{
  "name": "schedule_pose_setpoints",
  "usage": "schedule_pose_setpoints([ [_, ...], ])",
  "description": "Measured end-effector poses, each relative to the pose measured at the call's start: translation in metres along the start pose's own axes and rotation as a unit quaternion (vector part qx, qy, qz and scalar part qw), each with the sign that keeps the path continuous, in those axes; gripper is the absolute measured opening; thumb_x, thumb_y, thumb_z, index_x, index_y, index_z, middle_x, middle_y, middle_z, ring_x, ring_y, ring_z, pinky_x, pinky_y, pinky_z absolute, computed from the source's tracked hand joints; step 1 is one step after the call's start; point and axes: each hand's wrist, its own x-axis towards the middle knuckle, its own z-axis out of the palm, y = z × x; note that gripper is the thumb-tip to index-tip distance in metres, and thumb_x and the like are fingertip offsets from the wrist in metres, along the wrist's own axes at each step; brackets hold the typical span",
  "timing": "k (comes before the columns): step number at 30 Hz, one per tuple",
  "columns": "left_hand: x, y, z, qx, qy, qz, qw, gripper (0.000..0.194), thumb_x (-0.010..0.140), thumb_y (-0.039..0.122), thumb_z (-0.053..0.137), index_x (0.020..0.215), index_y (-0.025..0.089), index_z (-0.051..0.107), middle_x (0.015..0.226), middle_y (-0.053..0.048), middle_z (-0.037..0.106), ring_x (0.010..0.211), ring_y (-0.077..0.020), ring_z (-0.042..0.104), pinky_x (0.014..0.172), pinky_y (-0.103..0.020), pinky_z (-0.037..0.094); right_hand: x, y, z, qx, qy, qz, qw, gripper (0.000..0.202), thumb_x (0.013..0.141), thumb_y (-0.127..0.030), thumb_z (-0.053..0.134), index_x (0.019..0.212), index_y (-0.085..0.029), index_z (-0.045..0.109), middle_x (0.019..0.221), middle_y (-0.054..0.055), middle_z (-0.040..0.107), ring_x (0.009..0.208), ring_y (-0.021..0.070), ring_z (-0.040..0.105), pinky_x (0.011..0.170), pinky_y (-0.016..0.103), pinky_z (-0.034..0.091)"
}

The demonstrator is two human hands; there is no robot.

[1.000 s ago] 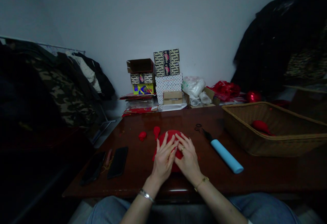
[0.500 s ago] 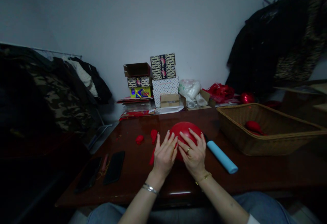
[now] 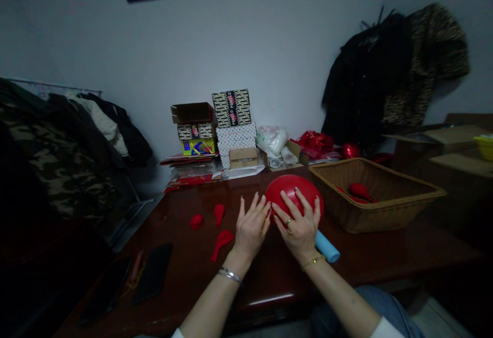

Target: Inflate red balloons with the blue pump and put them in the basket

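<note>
A red inflated balloon is above the table in front of me. My left hand is at the balloon's left side, its thumb and index finger closed near the neck and the other fingers raised. My right hand lies over the near side, fingers spread on the rubber and thumb toward the neck. The neck itself is mostly hidden by my fingers. Left of my hands lie three uninflated red balloons: one crumpled balloon, a second balloon and a longer balloon. A light blue tube is partly covered by my right hand.
A wicker basket with red balloons in it stands at the right. Stacked boxes and plastic bags line the table's back edge. A dark phone and another dark flat item lie at the front left.
Both hands and the balloon have shifted right over the table, and the balloon now covers more of the blue tube. The longer balloon on the left has come into full view. My view has turned.
</note>
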Motion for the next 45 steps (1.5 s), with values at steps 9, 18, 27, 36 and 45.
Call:
schedule_pose_setpoints([
  [9, 0.030, 0.021, 0.037, -0.043, 0.019, 0.022, 0.999, 0.033, 0.086, 0.009, 0.046, 0.115, 0.018, 0.059, 0.120, -0.010, 0.062, 0.124, -0.0248, 0.046, 0.108, -0.058, 0.024, 0.008, 0.040, -0.017, -0.099, 0.026, -0.003, 0.995, 0.033, 0.078, -0.034, 0.065, 0.110, -0.037, 0.061, 0.130, -0.002, 0.055, 0.132, 0.0286, 0.033, 0.107, 0.064, 0.013],
  [18, 0.060, 0.045, 0.071, -0.075, 0.040, 0.030, 0.996, 0.028, 0.087, 0.011, 0.047, 0.110, 0.018, 0.062, 0.118, -0.010, 0.063, 0.122, -0.0245, 0.048, 0.108, -0.058, 0.023, 0.014, 0.081, -0.039, -0.168, 0.017, -0.008, 0.986, 0.034, 0.079, -0.038, 0.063, 0.113, -0.038, 0.059, 0.133, -0.002, 0.053, 0.133, 0.0302, 0.031, 0.107, 0.064, 0.012],
  [27, 0.095, 0.058, 0.087, -0.089, 0.065, 0.036, 0.993, 0.028, 0.088, 0.013, 0.046, 0.110, 0.018, 0.062, 0.120, -0.010, 0.062, 0.123, -0.0240, 0.048, 0.109, -0.056, 0.023, 0.040, 0.106, -0.053, -0.205, 0.044, -0.033, 0.977, 0.034, 0.081, -0.040, 0.060, 0.115, -0.037, 0.058, 0.134, -0.001, 0.052, 0.134, 0.0294, 0.029, 0.107, 0.064, 0.010],
  [36, 0.122, 0.068, 0.101, -0.113, 0.053, 0.014, 0.992, 0.030, 0.090, 0.017, 0.044, 0.117, 0.018, 0.059, 0.122, -0.010, 0.061, 0.122, -0.0230, 0.049, 0.108, -0.054, 0.025, 0.056, 0.132, -0.068, -0.222, 0.044, -0.055, 0.972, 0.034, 0.081, -0.039, 0.061, 0.114, -0.037, 0.058, 0.136, -0.002, 0.049, 0.136, 0.0284, 0.025, 0.108, 0.062, 0.011],
  [45, 0.130, 0.083, 0.129, -0.142, 0.016, -0.005, 0.990, 0.029, 0.090, 0.016, 0.045, 0.115, 0.019, 0.059, 0.122, -0.009, 0.061, 0.121, -0.0231, 0.049, 0.109, -0.057, 0.022, 0.048, 0.157, -0.075, -0.256, 0.013, -0.034, 0.966, 0.035, 0.082, -0.041, 0.059, 0.117, -0.037, 0.057, 0.139, -0.001, 0.046, 0.137, 0.0293, 0.022, 0.107, 0.063, 0.009],
])
